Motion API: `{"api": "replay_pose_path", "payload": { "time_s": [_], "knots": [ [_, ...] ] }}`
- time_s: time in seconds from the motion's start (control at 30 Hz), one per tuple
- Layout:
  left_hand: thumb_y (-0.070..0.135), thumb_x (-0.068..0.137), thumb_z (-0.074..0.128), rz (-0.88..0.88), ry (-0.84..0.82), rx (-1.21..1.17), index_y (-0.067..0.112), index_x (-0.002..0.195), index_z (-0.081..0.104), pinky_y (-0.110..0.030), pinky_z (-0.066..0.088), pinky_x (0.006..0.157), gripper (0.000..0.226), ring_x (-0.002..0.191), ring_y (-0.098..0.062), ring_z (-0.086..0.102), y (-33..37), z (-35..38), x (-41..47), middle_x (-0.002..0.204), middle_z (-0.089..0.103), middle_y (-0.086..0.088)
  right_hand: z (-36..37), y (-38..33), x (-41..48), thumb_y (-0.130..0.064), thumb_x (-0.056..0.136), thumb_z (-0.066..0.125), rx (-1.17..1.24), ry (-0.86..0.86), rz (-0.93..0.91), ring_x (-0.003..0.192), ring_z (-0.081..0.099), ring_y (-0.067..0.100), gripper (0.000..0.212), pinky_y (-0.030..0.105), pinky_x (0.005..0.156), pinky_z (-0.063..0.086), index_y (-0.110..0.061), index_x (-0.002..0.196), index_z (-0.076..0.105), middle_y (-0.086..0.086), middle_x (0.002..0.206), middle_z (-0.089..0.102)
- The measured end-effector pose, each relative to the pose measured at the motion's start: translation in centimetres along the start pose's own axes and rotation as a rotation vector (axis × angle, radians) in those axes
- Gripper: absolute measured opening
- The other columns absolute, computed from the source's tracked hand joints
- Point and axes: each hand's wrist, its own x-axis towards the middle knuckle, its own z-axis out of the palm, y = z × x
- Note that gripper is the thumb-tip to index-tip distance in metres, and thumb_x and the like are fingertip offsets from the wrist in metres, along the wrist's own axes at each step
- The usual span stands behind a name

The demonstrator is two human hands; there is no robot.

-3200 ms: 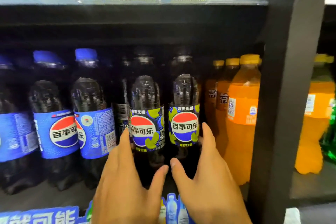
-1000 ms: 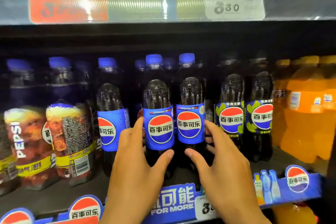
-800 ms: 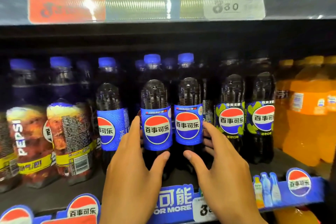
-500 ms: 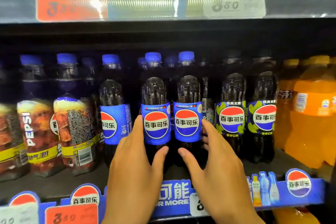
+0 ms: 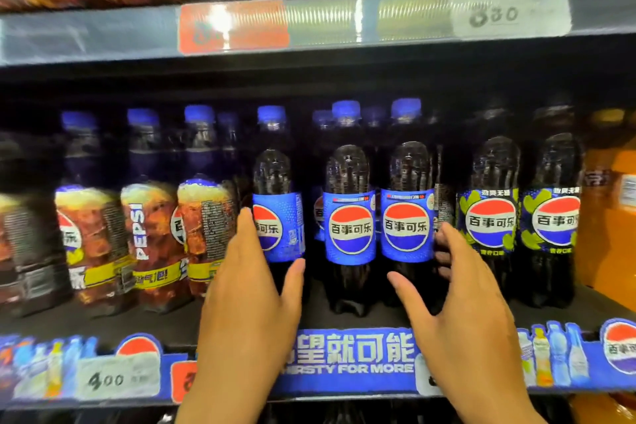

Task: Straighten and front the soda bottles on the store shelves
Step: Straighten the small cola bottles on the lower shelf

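Note:
Three blue-label Pepsi bottles stand at the front of the middle shelf (image 5: 344, 322). My left hand (image 5: 251, 289) grips the left blue bottle (image 5: 280, 217), fingers on its left side and thumb on its right; its logo is turned partly leftward. The middle blue bottle (image 5: 349, 227) stands free with its logo facing forward. My right hand (image 5: 457, 299) holds the right blue bottle (image 5: 406, 224), thumb across its lower front and fingers curled round its right side. That logo faces forward too.
Two green-and-blue label Pepsi bottles (image 5: 492, 220) stand to the right, then orange soda (image 5: 605, 234). Several brown-wrapped Pepsi bottles (image 5: 148, 237) fill the left, labels turned sideways. A blue price strip (image 5: 347, 365) runs along the shelf edge. The upper shelf (image 5: 344, 21) hangs close above the caps.
My left hand has left the middle blue bottle and taken the blue bottle one place to the left. My right hand stays on the right blue bottle. The view has shifted left.

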Motion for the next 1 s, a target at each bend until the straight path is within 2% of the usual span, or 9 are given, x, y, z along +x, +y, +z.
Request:
{"api": "replay_pose_path", "payload": {
  "time_s": [0.13, 0.2, 0.27, 0.37, 0.5, 0.6, 0.73, 0.9, 1.0],
  "knots": [
    [0.046, 0.082, 0.064, -0.032, -0.088, -0.018, 0.023, 0.15, 0.012, -0.035, 0.047, 0.083, 0.088, 0.112, -0.023, 0.056, -0.7, 0.5, 0.7, 0.129, 0.057, 0.004, 0.2, 0.1, 0.1, -0.055, 0.075, 0.063, -0.006, -0.007, 0.016, 0.11, 0.055, 0.01, 0.079, 0.029, 0.084, 0.048, -0.029, 0.141, 0.028, -0.012, 0.125, 0.054],
    [0.048, 0.079, 0.066, -0.033, -0.11, -0.047, 0.024, 0.146, 0.022, -0.036, 0.049, 0.081, 0.084, 0.106, -0.021, 0.057, -0.9, 0.6, 1.0, 0.118, 0.06, 0.007, 0.2, 0.1, 0.2, -0.055, 0.075, 0.064, -0.014, -0.022, 0.023, 0.109, 0.055, 0.007, 0.08, 0.026, 0.082, 0.046, -0.031, 0.142, 0.027, -0.014, 0.123, 0.054],
    [0.052, 0.073, 0.069, -0.007, -0.105, -0.076, 0.029, 0.131, 0.039, -0.035, 0.049, 0.079, 0.069, 0.1, -0.015, 0.056, -1.0, 0.7, 1.1, 0.107, 0.058, 0.012, 0.3, 0.2, 0.2, -0.055, 0.076, 0.063, -0.02, -0.026, 0.027, 0.108, 0.054, 0.006, 0.079, 0.025, 0.081, 0.046, -0.032, 0.141, 0.027, -0.015, 0.122, 0.053],
    [0.059, 0.069, 0.068, 0.03, -0.085, -0.099, 0.037, 0.112, 0.046, -0.022, 0.042, 0.069, 0.054, 0.088, -0.006, 0.05, -0.7, 0.9, 1.0, 0.094, 0.047, 0.016, 0.3, 0.2, 0.2, -0.056, 0.076, 0.063, -0.021, -0.028, 0.033, 0.107, 0.053, 0.003, 0.076, 0.022, 0.082, 0.044, -0.033, 0.14, 0.029, -0.017, 0.12, 0.053],
    [0.051, 0.075, 0.065, 0.056, -0.162, -0.227, 0.043, 0.123, 0.044, -0.011, 0.04, 0.074, 0.053, 0.097, 0.008, 0.052, -1.2, 0.8, 0.8, 0.107, 0.056, 0.027, 0.3, 0.1, 0.2, -0.056, 0.076, 0.063, -0.02, -0.022, 0.04, 0.107, 0.053, 0.002, 0.075, 0.02, 0.081, 0.041, -0.033, 0.139, 0.03, -0.022, 0.116, 0.051],
    [0.044, 0.075, 0.069, 0.067, -0.127, -0.228, 0.045, 0.123, 0.044, -0.002, 0.038, 0.072, 0.055, 0.093, 0.017, 0.051, -1.5, 0.6, 0.6, 0.104, 0.057, 0.038, 0.2, -0.1, 0.2, -0.054, 0.076, 0.065, -0.037, -0.015, 0.036, 0.107, 0.053, 0.002, 0.073, 0.02, 0.08, 0.041, -0.034, 0.137, 0.032, -0.026, 0.112, 0.047],
    [0.047, 0.073, 0.069, 0.048, -0.103, -0.23, 0.043, 0.127, 0.044, -0.016, 0.042, 0.076, 0.06, 0.099, 0.005, 0.056, -1.2, 0.9, 0.4, 0.108, 0.06, 0.032, 0.1, -0.1, 0.2, -0.054, 0.076, 0.063, -0.054, -0.012, 0.021, 0.108, 0.056, 0.007, 0.07, 0.022, 0.082, 0.042, -0.028, 0.136, 0.041, -0.016, 0.119, 0.057],
    [0.05, 0.072, 0.069, 0.055, -0.074, -0.219, 0.049, 0.122, 0.041, -0.005, 0.038, 0.069, 0.057, 0.094, 0.012, 0.055, -1.0, 0.9, 0.1, 0.1, 0.056, 0.041, -0.1, -0.1, 0.4, -0.053, 0.075, 0.063, -0.048, -0.035, 0.002, 0.109, 0.057, 0.006, 0.07, 0.02, 0.082, 0.04, -0.028, 0.137, 0.041, -0.014, 0.12, 0.059],
    [0.056, 0.073, 0.064, 0.025, -0.036, -0.249, 0.047, 0.129, 0.04, -0.012, 0.045, 0.08, 0.061, 0.101, 0.012, 0.055, -1.1, 0.4, -0.6, 0.107, 0.054, 0.043, -0.3, -0.1, 0.5, -0.051, 0.075, 0.064, -0.001, -0.023, -0.002, 0.113, 0.055, 0.013, 0.071, 0.025, 0.085, 0.044, -0.023, 0.137, 0.042, -0.009, 0.125, 0.056]
  ]
}}
